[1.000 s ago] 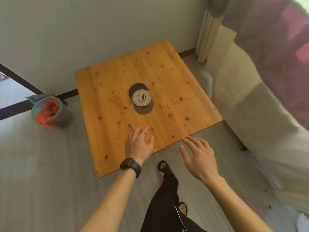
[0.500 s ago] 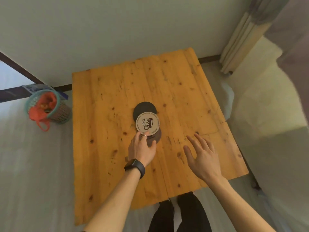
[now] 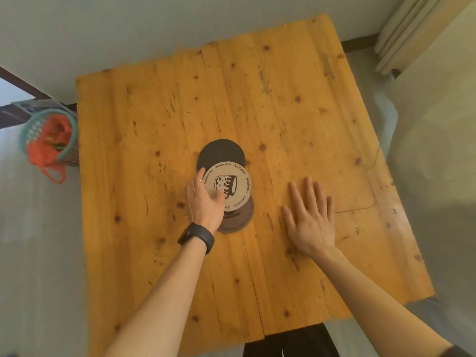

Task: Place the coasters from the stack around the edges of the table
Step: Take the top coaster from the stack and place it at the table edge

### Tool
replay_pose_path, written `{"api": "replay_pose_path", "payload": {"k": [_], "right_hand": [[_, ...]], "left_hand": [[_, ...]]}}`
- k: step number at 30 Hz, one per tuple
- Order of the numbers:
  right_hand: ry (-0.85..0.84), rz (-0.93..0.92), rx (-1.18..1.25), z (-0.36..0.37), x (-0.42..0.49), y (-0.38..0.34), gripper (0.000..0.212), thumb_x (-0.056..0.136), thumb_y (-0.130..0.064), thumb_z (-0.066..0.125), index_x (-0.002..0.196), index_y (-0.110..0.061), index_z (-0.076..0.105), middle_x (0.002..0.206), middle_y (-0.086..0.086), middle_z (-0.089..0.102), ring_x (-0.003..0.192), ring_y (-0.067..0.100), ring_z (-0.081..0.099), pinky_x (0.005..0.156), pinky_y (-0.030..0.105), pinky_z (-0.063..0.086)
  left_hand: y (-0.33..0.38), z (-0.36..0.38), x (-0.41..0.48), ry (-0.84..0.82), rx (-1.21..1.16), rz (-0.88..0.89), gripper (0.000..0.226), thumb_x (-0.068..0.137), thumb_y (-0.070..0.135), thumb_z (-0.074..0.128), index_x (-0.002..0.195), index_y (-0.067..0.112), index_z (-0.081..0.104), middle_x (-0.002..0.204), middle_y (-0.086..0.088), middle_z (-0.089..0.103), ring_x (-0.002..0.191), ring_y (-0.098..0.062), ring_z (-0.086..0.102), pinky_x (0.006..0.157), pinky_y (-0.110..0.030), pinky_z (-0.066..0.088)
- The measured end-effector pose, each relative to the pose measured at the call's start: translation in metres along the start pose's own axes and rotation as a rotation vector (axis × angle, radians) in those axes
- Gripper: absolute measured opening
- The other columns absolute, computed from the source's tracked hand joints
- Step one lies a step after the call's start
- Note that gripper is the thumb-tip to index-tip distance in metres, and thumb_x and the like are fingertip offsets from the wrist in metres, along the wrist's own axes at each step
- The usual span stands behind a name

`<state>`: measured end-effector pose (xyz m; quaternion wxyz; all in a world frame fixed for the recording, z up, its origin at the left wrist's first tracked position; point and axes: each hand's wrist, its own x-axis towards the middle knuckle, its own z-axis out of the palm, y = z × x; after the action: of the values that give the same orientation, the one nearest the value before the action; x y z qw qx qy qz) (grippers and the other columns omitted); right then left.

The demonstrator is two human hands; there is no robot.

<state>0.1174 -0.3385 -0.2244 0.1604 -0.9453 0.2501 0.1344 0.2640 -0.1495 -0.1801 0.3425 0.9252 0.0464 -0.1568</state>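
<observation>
Left hand (image 3: 204, 202) grips top coaster (image 3: 230, 185) — hiding stack; right hand (image 3: 310, 217) splayed flat.

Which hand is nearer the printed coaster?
Left. The left hand is touching the printed coaster at its near-left edge; the right hand lies flat on the table to its right, apart.

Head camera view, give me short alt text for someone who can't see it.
A left hand grips the round beige printed coaster atop fanned dark round coasters mid-way across a square orange wooden table. The right hand rests flat, fingers spread, beside them.
</observation>
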Motion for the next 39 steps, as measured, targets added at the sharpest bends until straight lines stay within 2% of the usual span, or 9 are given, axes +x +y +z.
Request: {"api": "replay_pose_path", "payload": {"k": [8,13,18,21,24,26,29,35,39], "right_hand": [[0.004,0.014,-0.048,0.007,0.000,-0.001,0.064,0.101,-0.061,0.008,0.158,-0.037,-0.011,0.167,-0.002,-0.020,0.152,0.020,-0.024,0.124,0.053,-0.008],[-0.084,0.011,-0.043,0.001,0.000,0.000,0.065,0.100,-0.063,0.003,0.155,-0.038,-0.019,0.164,-0.002,-0.030,0.148,0.020,-0.033,0.122,0.052,-0.013],[-0.138,-0.005,-0.018,-0.007,0.002,0.001,0.067,0.099,-0.065,0.004,0.156,-0.038,-0.018,0.164,-0.001,-0.029,0.149,0.022,-0.032,0.123,0.054,-0.010],[-0.122,0.027,0.116,-0.029,-0.006,-0.010,0.071,0.098,-0.067,0.018,0.159,-0.033,0.011,0.169,0.004,-0.004,0.155,0.027,-0.008,0.124,0.054,0.000],[-0.130,0.206,0.643,-0.059,-0.034,-0.031,0.069,0.095,-0.070,0.033,0.145,-0.024,0.047,0.148,-0.001,0.050,0.136,0.020,0.045,0.110,0.044,0.040],[-0.253,0.344,1.021,-0.073,-0.055,-0.046,0.053,0.094,-0.062,0.051,0.132,-0.026,0.058,0.121,-0.011,0.069,0.106,0.008,0.067,0.082,0.030,0.056],[-0.223,0.386,1.119,-0.066,-0.081,-0.047,0.022,0.090,-0.035,0.072,0.110,-0.027,0.067,0.088,-0.009,0.077,0.079,0.008,0.074,0.063,0.023,0.060],[-0.349,0.250,0.975,-0.045,-0.120,-0.015,0.025,0.090,-0.029,0.073,0.101,-0.046,0.061,0.087,-0.006,0.076,0.080,0.004,0.071,0.064,0.021,0.055],[-0.447,0.193,0.756,-0.034,-0.138,0.000,0.031,0.090,-0.038,0.071,0.120,-0.033,0.066,0.091,-0.010,0.074,0.084,0.002,0.068,0.063,0.010,0.050]], "left_hand": [[0.005,-0.001,0.010,0.069,-0.031,-0.018,0.058,0.085,0.013,0.068,0.138,0.020,0.046,0.131,-0.008,0.052,0.122,-0.024,0.048,0.100,-0.038,0.043],[0.019,-0.019,0.005,-0.048,-0.280,-0.129,0.024,0.091,0.018,0.061,0.114,0.024,0.060,0.103,0.003,0.071,0.092,-0.016,0.068,0.070,-0.031,0.056],[0.028,-0.035,-0.024,-0.145,-0.817,-0.441,0.027,0.087,0.008,0.067,0.106,0.026,0.061,0.109,-0.008,0.071,0.091,-0.022,0.067,0.055,-0.028,0.046],[0.025,-0.031,-0.056,-0.100,-1.025,-0.553,0.030,0.086,0.004,0.068,0.106,0.025,0.059,0.113,-0.016,0.068,0.082,-0.021,0.060,0.054,-0.026,0.044],[0.018,-0.016,-0.092,-0.037,-1.089,-0.628,0.031,0.087,0.007,0.069,0.110,0.025,0.057,0.113,-0.013,0.067,0.083,-0.021,0.059,0.057,-0.027,0.046],[0.014,-0.003,-0.116,-0.025,-1.069,-0.645,0.030,0.087,0.012,0.070,0.107,0.029,0.057,0.110,-0.008,0.069,0.089,-0.020,0.063,0.061,-0.028,0.047],[0.003,0.010,-0.149,-0.056,-1.010,-0.666,0.030,0.087,0.012,0.069,0.107,0.028,0.053,0.104,-0.007,0.072,0.085,-0.018,0.065,0.061,-0.029,0.047],[-0.041,-0.012,-0.180,-0.278,-0.812,-0.622,0.028,0.088,0.022,0.068,0.113,0.019,0.057,0.106,-0.005,0.073,0.090,-0.019,0.066,0.064,-0.030,0.049],[-0.068,-0.022,-0.190,-0.374,-0.430,-0.440,0.018,0.090,0.023,0.067,0.108,0.020,0.064,0.106,0.001,0.070,0.086,-0.011,0.066,0.066,-0.025,0.055]]}}
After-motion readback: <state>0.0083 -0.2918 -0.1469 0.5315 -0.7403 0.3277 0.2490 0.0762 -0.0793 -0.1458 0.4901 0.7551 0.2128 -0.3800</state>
